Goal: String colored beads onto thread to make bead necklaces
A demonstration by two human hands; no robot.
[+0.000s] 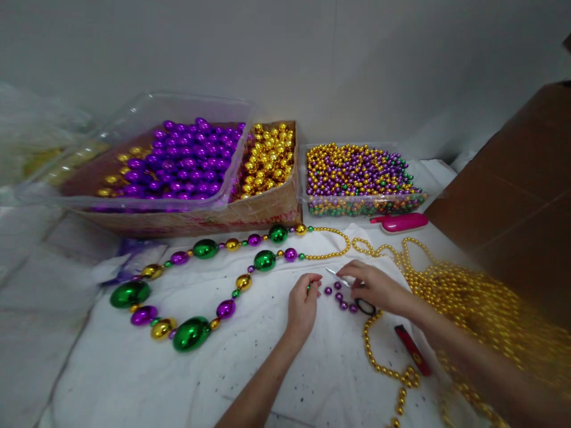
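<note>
My left hand [303, 303] is closed in a pinch, with a small green bead [308, 288] showing between the fingertips. To its right, my right hand [372, 286] grips a pair of scissors [366, 307]; their dark handle loop hangs below the fingers and the thin blade points toward the left hand. Several small purple beads [343, 305] lie on the white cloth [250, 380] between the hands. A gold bead strand [369, 345] runs down from beneath the right hand. On the left lies a necklace of green, gold and purple beads [191, 334], ending in a small gold strand.
Behind stand a clear bin of purple beads [223, 201], a cardboard box of gold beads [272, 205] and a clear tray of mixed beads [348, 201]. A pink case [404, 223], a red cutter [413, 351] and heaped gold strands [482, 303] lie to the right.
</note>
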